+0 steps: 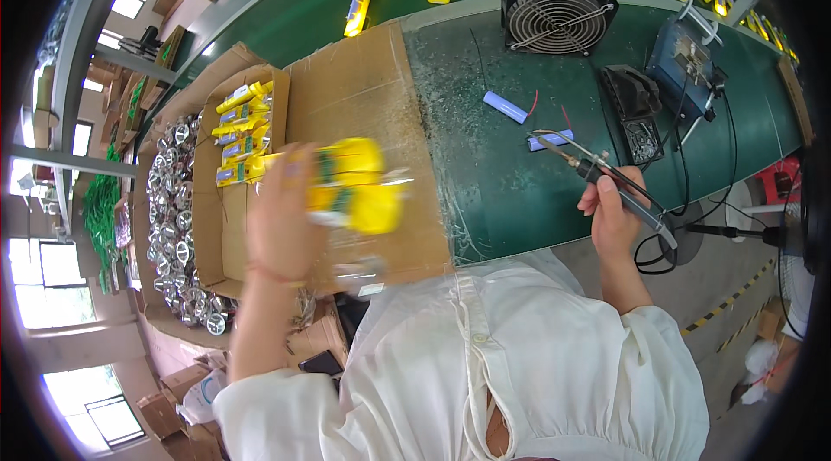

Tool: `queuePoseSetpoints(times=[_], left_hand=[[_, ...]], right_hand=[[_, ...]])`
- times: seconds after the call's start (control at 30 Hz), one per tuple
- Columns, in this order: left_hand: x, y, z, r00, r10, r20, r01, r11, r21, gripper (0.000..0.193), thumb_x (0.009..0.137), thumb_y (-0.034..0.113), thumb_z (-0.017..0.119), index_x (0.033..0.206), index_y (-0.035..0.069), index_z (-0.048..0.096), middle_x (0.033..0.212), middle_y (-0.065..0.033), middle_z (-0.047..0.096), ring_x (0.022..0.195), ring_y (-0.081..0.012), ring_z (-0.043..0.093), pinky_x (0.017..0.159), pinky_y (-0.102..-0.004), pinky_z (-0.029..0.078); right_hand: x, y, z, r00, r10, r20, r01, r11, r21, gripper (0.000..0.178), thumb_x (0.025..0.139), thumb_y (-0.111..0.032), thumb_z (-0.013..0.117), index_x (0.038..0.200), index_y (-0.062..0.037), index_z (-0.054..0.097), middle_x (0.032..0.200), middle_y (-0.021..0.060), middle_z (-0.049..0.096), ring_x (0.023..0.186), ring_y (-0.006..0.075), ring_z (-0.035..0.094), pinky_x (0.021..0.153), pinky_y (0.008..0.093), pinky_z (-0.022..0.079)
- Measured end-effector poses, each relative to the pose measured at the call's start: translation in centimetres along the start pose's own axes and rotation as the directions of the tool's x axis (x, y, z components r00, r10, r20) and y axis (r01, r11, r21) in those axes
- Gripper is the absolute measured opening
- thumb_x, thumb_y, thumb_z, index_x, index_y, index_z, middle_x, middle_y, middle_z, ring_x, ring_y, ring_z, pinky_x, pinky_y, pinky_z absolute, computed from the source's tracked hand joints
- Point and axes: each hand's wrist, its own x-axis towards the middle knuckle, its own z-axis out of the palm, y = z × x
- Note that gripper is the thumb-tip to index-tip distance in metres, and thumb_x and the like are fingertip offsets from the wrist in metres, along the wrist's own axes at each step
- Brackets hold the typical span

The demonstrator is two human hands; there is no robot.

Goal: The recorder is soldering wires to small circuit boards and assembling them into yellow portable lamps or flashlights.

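My left hand (pixel 284 214) is smeared by motion at the right side of a cardboard box, beside yellow plastic housings (pixel 368 210) with green parts on them. Its fingers are too blurred to show a grip. In my right hand (pixel 616 212) is a soldering iron (pixel 589 168) with a thin tube along it, closed round the handle. The iron's tip points left, over a blue-purple cylindrical battery cell (pixel 550 141) on the green bench. Another such cell (pixel 505 107) with a red wire lies further left.
A cardboard box (pixel 281 115) holds several yellow housings. Left of it sits a pile of shiny round metal parts (pixel 173 219). A black fan (pixel 554 19), black holder (pixel 630 93) and blue soldering station (pixel 684 63) stand on the bench. Yellow pieces (pixel 361 4) line a green belt behind.
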Motion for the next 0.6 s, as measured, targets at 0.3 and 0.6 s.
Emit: queuePoseSetpoints(times=[0.3, 0.6], left_hand=[[0.9, 10.0, 4.8, 0.988, -0.018, 0.155, 0.051, 0.977, -0.207, 0.084, 0.06, 0.03, 0.071, 0.129, 0.002, 0.033, 0.13, -0.0147, 0.034, 0.114, -0.032, 0.04, 0.088, -0.0409, 0.039], [12.9, 9.9, 6.9, 0.86, 0.456, -0.227, -0.507, 0.725, -0.465, 0.022, 0.075, 0.008, 0.06, 0.096, 0.006, 0.062, 0.1, -0.0074, 0.061, 0.09, -0.0265, 0.058, 0.076, -0.0333, 0.047]], right_hand=[[0.7, 0.3, -2.3, 0.999, -0.036, -0.025, 0.036, 0.999, 0.003, 0.016, 0.082, -0.012, 0.056, 0.086, 0.0011, 0.047, 0.059, 0.0086, 0.054, 0.043, 0.0119, 0.05, 0.039, 0.0196, 0.04], [1.5, 0.6, -3.1, 0.996, -0.017, -0.089, 0.019, 1.0, 0.014, 0.017, 0.082, -0.013, 0.057, 0.086, 0.0002, 0.047, 0.059, 0.0086, 0.054, 0.043, 0.0118, 0.05, 0.039, 0.0193, 0.039]])
